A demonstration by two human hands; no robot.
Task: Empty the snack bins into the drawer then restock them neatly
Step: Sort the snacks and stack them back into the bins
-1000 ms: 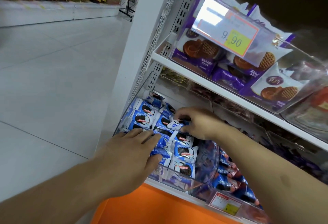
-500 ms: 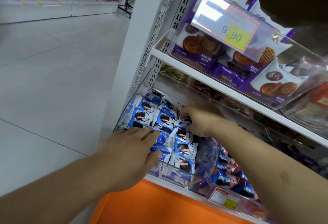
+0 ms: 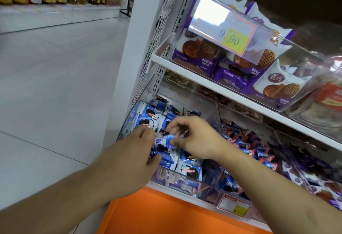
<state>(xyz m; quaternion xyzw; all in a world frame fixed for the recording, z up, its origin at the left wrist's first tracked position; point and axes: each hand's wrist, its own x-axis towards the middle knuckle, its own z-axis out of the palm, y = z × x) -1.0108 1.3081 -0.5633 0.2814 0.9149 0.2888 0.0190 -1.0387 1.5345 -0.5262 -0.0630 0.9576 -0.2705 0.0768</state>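
Note:
A clear snack bin (image 3: 187, 182) on the lower shelf holds several blue-and-white cookie packets (image 3: 149, 115) lined in rows. My right hand (image 3: 198, 139) is over the middle of the bin and pinches one blurred blue packet (image 3: 164, 141) between thumb and fingers. My left hand (image 3: 129, 161) reaches in from the front left, its fingers over the packets and its thumb against a packet (image 3: 166, 158) near the front wall. The orange drawer (image 3: 166, 215) stands out just under the bin.
A second clear bin to the right holds red-and-blue packets (image 3: 240, 141). Purple waffle packets (image 3: 201, 57) fill the shelf above, behind a 9.90 price tag (image 3: 227, 30). The white shelf upright (image 3: 133, 48) borders the bin on the left; tiled aisle floor (image 3: 55, 85) lies beyond.
My right hand has drawn back from the bin's rear toward my left hand with a packet pinched in it. My left hand has gone from lying flat to curling round packets.

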